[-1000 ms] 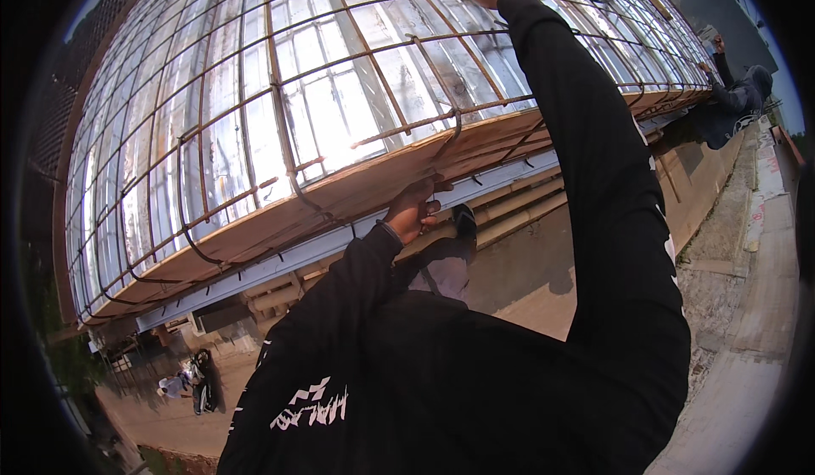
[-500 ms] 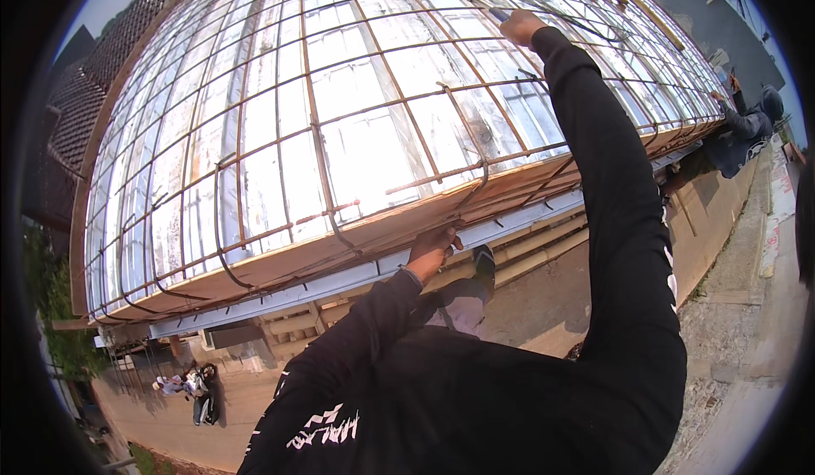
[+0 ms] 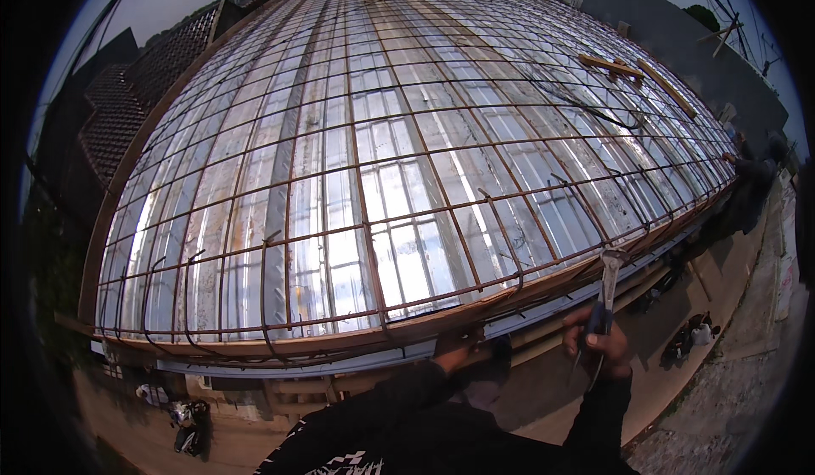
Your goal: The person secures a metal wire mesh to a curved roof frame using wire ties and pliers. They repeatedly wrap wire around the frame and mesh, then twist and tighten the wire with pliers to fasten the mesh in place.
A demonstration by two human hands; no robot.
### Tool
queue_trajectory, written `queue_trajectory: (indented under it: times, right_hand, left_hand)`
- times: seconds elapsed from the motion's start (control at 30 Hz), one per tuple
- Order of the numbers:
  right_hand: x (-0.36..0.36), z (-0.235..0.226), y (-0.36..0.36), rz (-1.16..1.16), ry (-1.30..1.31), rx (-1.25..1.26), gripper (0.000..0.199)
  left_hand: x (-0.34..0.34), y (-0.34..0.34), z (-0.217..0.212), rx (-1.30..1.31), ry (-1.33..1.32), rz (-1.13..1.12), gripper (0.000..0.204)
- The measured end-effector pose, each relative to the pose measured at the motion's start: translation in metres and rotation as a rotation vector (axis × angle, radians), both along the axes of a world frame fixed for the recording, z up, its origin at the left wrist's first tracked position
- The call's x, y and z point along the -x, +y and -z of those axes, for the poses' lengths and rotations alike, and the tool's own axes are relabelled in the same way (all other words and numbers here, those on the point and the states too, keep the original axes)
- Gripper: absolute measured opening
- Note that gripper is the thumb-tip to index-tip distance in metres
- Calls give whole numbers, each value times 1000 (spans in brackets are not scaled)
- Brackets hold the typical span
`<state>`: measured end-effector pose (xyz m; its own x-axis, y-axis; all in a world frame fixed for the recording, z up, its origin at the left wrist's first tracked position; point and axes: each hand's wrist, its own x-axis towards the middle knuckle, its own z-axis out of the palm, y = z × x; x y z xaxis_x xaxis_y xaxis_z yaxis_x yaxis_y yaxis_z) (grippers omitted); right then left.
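Observation:
My right hand point(image 3: 604, 352) is closed around the dark blue handles of a pair of pincers point(image 3: 607, 292), held upright with the metal head up, near the edge of the deck. Below the edge board point(image 3: 407, 332), my left hand point(image 3: 458, 349) is in shadow, its fingers curled against the board's underside. What they grip, if anything, is hidden. A grid of rusty rebar point(image 3: 399, 219) with bent ends lies over corrugated metal sheeting point(image 3: 314, 284), and several bar ends hook down over the board.
Wooden pieces point(image 3: 611, 66) and a dark coil of wire point(image 3: 586, 112) lie on the far right of the grid. Another person point(image 3: 751, 169) is at the right end of the edge. A road with a motorcycle point(image 3: 188, 424) lies far below; a tiled roof point(image 3: 110, 131) stands at left.
My right hand has come back from over the grid to the near edge, bringing the pincers with it. My left hand stays at the edge board. The view now takes in more of the deck.

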<state>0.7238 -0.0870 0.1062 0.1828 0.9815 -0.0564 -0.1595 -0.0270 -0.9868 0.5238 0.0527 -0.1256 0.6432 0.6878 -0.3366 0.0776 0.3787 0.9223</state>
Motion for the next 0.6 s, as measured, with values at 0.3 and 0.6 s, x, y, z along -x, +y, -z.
queue_trajectory:
  times: [0.3,0.6]
  right_hand:
    - [38,117,-56,-130,455,690,35]
    - [80,188,-44,24,439,744,31]
  left_hand:
    - [2,-9,-19,-77,135,-106,24]
    - [25,-31,-32,-427,202,-32,24]
